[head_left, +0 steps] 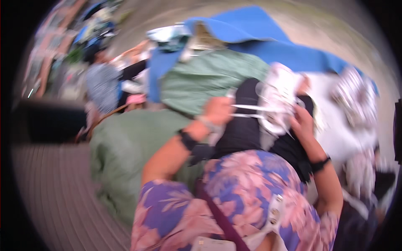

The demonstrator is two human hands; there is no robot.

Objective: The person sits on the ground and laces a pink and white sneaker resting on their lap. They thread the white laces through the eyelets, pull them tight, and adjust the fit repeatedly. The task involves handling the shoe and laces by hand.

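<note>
A white lace-up shoe rests over my black-trousered legs, its image smeared by motion. Two white shoelaces run taut from it to the left. My left hand is closed around the ends of those laces, off to the side of the shoe. At the shoe's right side, my right hand is closed, fingers curled against it. What lies under those fingers is partly hidden, but they appear to grip the shoe.
Green fabric sacks lie to my left and in front. Blue sheeting spreads beyond them. On the right, a silvery-white shoe-like bundle lies on white sheeting, with pale gloves nearer. A person sits at the far left.
</note>
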